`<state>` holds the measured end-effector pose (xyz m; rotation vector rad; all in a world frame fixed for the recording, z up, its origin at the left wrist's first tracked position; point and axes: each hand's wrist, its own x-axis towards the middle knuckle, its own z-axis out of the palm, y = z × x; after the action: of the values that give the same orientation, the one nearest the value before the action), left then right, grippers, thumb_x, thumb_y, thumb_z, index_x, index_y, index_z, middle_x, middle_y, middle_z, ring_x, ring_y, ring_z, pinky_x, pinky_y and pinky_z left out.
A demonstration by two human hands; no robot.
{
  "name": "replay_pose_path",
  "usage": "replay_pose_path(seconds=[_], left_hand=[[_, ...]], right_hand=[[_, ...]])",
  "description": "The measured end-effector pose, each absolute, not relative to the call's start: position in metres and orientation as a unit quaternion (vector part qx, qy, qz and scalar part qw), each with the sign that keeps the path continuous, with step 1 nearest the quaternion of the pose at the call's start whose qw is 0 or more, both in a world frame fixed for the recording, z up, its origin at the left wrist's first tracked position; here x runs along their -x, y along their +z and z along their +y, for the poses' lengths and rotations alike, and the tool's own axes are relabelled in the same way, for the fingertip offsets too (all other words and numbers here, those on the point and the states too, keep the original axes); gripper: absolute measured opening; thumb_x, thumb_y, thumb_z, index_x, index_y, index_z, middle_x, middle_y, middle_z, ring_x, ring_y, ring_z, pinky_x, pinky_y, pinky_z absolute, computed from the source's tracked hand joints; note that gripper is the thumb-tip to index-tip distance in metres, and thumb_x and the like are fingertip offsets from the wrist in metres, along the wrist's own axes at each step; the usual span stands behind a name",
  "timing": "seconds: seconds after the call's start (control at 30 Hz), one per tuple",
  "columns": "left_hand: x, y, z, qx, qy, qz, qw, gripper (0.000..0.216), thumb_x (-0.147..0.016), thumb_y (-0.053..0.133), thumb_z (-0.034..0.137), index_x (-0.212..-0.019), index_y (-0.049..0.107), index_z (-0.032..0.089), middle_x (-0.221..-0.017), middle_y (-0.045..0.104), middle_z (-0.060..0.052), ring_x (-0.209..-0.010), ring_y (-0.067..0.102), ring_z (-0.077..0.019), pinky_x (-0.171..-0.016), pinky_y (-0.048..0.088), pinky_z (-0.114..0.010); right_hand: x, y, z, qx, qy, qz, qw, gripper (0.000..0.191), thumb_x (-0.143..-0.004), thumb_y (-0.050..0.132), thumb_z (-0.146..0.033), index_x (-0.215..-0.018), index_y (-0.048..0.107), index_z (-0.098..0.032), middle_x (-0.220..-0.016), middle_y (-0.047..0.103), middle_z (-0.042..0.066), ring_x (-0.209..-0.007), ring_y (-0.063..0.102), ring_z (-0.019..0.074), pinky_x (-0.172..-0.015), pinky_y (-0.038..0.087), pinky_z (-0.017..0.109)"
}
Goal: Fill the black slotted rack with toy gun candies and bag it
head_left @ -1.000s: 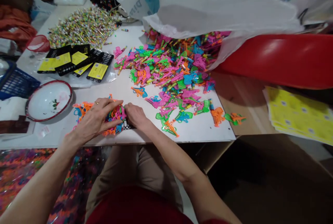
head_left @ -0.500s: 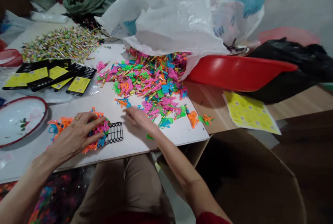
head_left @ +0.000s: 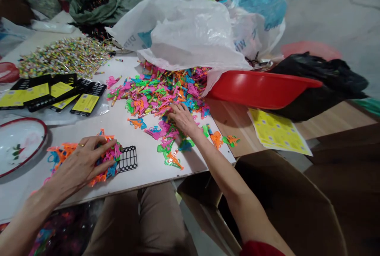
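My left hand point(head_left: 86, 159) lies over a cluster of small plastic toy guns point(head_left: 110, 153) in pink, orange and blue, its fingers and thumb closed around their sides. They stand on a black grid rack point(head_left: 127, 158), whose right end shows bare. My right hand point(head_left: 183, 119) is in the near part of a heap of bright toy guns point(head_left: 157, 93), with its fingers curled down. Its fingertips touch pink pieces, and what they pinch is hidden. Near its forearm lies an orange toy gun point(head_left: 175, 160) on green ones.
Black racks with yellow cards point(head_left: 86, 103) lie left, before a pile of small coloured tubes point(head_left: 65, 56). An enamel basin point(head_left: 26, 129) stands at the left. White plastic sacking point(head_left: 192, 30) and a red tub point(head_left: 261, 87) border the heap. Yellow printed sheets point(head_left: 276, 131) lie right.
My right hand has moved right and away from me, from the bare table beside the rack into the heap. My left hand stays on the toy guns. The view has shifted slightly.
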<state>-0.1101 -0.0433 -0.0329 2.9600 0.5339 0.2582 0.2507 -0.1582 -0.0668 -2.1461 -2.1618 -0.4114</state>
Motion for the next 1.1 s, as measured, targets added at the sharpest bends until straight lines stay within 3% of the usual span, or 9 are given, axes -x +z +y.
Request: replay_pose_path(seconds=[0.13, 0.23, 0.4, 0.5, 0.67, 0.77, 0.9, 1.1], left_hand=[[0.109, -0.028, -0.043, -0.978, 0.078, 0.182, 0.070, 0.044, -0.092, 0.045, 0.051, -0.128, 0.056, 0.028, -0.114, 0.055, -0.009, -0.103, 0.054, -0.0279, -0.094, 0.045, -0.047], [0.108, -0.022, -0.042, -0.972, 0.079, 0.209, 0.066, 0.048, -0.092, 0.043, 0.053, -0.127, 0.058, 0.024, -0.113, 0.053, -0.011, -0.104, 0.052, -0.0295, -0.094, 0.045, -0.048], [0.109, -0.021, -0.039, -0.970, 0.075, 0.223, 0.060, 0.050, -0.092, 0.041, 0.055, -0.127, 0.058, 0.024, -0.112, 0.052, -0.012, -0.104, 0.051, -0.0312, -0.093, 0.045, -0.049], [0.109, -0.021, -0.038, -0.970, 0.073, 0.226, 0.055, 0.051, -0.093, 0.040, 0.055, -0.129, 0.057, 0.023, -0.112, 0.052, -0.013, -0.102, 0.051, -0.0311, -0.093, 0.045, -0.050], [0.107, -0.020, -0.040, -0.970, 0.072, 0.223, 0.060, 0.052, -0.093, 0.038, 0.056, -0.127, 0.059, 0.022, -0.111, 0.052, -0.013, -0.103, 0.051, -0.0309, -0.092, 0.046, -0.049], [0.106, -0.020, -0.042, -0.970, 0.071, 0.225, 0.061, 0.054, -0.093, 0.035, 0.058, -0.126, 0.058, 0.021, -0.111, 0.051, -0.013, -0.104, 0.051, -0.0298, -0.094, 0.045, -0.049], [0.107, -0.018, -0.042, -0.970, 0.063, 0.229, 0.045, 0.053, -0.094, 0.035, 0.057, -0.126, 0.057, 0.021, -0.112, 0.051, -0.013, -0.104, 0.049, -0.0289, -0.095, 0.045, -0.049], [0.107, -0.020, -0.039, -0.970, 0.068, 0.229, 0.048, 0.050, -0.091, 0.041, 0.057, -0.127, 0.056, 0.027, -0.113, 0.052, -0.011, -0.104, 0.050, -0.0301, -0.095, 0.046, -0.049]], right_hand=[[-0.198, -0.075, -0.172, 0.605, -0.180, -0.773, 0.061, 0.017, -0.091, 0.055, -0.014, -0.103, 0.066, -0.020, -0.133, 0.054, 0.010, -0.124, 0.045, 0.0258, -0.107, 0.035, 0.048], [-0.153, -0.097, -0.188, 0.525, -0.153, -0.832, 0.087, 0.016, -0.092, 0.053, -0.014, -0.101, 0.065, -0.018, -0.118, 0.062, 0.009, -0.111, 0.053, 0.0220, -0.103, 0.040, 0.043], [-0.140, -0.128, -0.207, 0.561, -0.121, -0.811, 0.117, 0.015, -0.092, 0.052, -0.012, -0.100, 0.064, -0.016, -0.110, 0.064, 0.011, -0.101, 0.056, 0.0214, -0.093, 0.045, 0.039], [-0.178, -0.111, -0.196, 0.582, -0.142, -0.785, 0.160, 0.018, -0.093, 0.049, -0.009, -0.102, 0.063, -0.017, -0.108, 0.065, 0.009, -0.100, 0.057, 0.0208, -0.090, 0.046, 0.037], [-0.229, -0.045, -0.171, 0.672, -0.249, -0.600, 0.357, 0.015, -0.095, 0.049, -0.018, -0.103, 0.061, -0.019, -0.105, 0.064, 0.009, -0.102, 0.057, 0.0220, -0.088, 0.047, 0.039], [-0.199, -0.041, -0.173, 0.628, -0.274, -0.646, 0.335, 0.018, -0.095, 0.048, -0.015, -0.105, 0.062, -0.022, -0.109, 0.063, 0.008, -0.106, 0.056, 0.0219, -0.090, 0.046, 0.040], [-0.123, -0.093, -0.198, 0.492, -0.184, -0.820, 0.227, 0.018, -0.093, 0.048, -0.010, -0.100, 0.063, -0.016, -0.111, 0.065, 0.010, -0.105, 0.058, 0.0210, -0.091, 0.048, 0.038], [-0.107, -0.139, -0.221, 0.551, -0.037, -0.813, 0.186, 0.022, -0.093, 0.052, -0.013, -0.114, 0.061, -0.016, -0.128, 0.059, 0.014, -0.124, 0.052, 0.0243, -0.097, 0.048, 0.041]])
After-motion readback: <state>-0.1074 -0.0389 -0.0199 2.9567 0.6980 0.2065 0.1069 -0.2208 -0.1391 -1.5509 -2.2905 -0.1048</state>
